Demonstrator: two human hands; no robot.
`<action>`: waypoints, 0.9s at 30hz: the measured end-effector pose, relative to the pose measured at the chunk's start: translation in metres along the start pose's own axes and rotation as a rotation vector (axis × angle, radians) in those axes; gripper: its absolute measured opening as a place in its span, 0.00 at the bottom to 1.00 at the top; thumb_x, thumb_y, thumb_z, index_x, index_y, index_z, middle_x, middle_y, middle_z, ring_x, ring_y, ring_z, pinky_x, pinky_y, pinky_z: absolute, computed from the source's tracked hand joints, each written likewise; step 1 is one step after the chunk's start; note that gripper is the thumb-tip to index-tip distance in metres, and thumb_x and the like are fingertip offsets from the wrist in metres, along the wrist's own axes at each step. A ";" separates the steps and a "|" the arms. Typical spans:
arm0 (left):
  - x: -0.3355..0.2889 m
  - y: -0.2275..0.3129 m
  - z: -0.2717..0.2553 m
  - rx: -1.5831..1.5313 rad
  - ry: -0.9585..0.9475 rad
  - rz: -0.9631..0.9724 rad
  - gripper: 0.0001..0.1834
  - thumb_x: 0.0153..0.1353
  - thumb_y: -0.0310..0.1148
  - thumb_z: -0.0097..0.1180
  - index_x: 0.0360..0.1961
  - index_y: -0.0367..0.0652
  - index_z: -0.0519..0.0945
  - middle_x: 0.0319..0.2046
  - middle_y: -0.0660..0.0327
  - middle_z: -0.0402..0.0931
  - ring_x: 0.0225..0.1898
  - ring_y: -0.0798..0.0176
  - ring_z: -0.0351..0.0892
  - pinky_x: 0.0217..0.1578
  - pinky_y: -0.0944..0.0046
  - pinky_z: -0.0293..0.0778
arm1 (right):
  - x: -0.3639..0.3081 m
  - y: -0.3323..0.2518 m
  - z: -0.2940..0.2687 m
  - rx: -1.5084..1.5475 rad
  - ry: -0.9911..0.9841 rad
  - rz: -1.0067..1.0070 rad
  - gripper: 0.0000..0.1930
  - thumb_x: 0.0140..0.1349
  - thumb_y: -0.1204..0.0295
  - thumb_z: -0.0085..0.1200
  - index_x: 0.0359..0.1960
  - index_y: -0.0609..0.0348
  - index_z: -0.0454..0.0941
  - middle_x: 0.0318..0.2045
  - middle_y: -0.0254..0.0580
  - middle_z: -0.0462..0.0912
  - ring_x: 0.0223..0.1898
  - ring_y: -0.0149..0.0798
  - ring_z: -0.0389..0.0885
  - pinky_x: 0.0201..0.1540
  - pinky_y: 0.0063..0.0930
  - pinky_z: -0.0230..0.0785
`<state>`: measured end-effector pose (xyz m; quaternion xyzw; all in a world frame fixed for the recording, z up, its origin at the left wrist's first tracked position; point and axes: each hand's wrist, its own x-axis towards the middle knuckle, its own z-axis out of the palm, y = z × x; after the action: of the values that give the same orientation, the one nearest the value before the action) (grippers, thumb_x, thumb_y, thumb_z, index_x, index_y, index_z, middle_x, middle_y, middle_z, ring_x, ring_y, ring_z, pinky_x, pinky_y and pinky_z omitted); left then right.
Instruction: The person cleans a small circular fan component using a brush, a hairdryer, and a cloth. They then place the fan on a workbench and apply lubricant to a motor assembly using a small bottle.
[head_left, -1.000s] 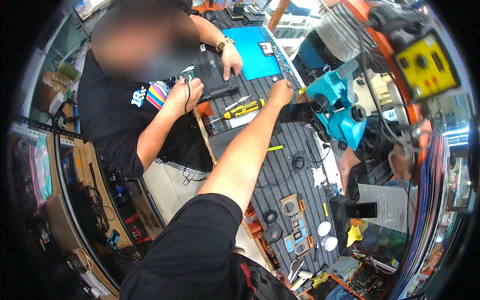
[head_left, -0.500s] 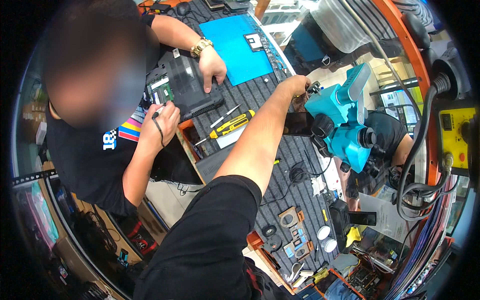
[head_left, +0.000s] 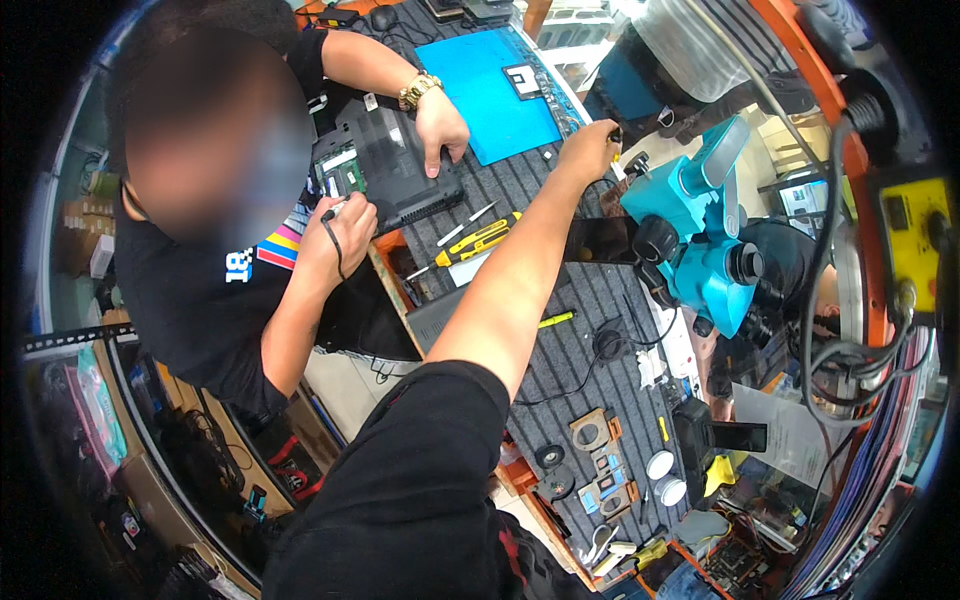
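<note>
My left hand (head_left: pixel 587 152) reaches across the bench beside the teal microscope (head_left: pixel 692 205). Its fingers are curled round a small thing with black and yellow parts, which I cannot make out. A black plug-like piece (head_left: pixel 636 165) is just right of the fingers. Under and beside my forearm lie yellow-and-black screwdrivers (head_left: pixel 480 240), a white pen-like tool (head_left: pixel 466 224) and a yellow marker-like stick (head_left: pixel 556 320). My right hand is out of view.
A co-worker bends over an upturned black laptop (head_left: pixel 390 165), one hand (head_left: pixel 440 128) resting on it, the other (head_left: pixel 350 228) holding a slim tool. Behind lies a blue mat (head_left: pixel 485 100). Nearer are copper-coloured cooling parts (head_left: pixel 600 470) and round white lids (head_left: pixel 668 480); cables hang at right.
My left hand has lifted slightly from beside the microscope, and a black and yellow thing now shows at its fingers. The whole view has shifted a little. The co-worker's hands stay at the laptop.
</note>
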<state>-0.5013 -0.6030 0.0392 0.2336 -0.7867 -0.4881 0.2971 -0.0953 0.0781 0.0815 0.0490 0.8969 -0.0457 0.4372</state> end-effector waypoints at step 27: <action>-0.567 0.275 0.012 -0.316 -1.198 0.286 0.19 0.62 0.34 0.62 0.54 0.42 0.80 0.47 0.56 0.82 0.48 0.53 0.81 0.50 0.57 0.74 | 0.009 0.043 0.012 1.799 -0.461 -0.982 0.30 0.68 0.58 0.58 0.65 0.59 0.64 0.44 0.48 0.81 0.38 0.39 0.81 0.38 0.28 0.72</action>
<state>-0.1258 -0.1090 0.1487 -0.2341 -0.7584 -0.5998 -0.1011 -0.0862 0.1194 0.0651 -0.0232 0.3485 -0.8757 0.3333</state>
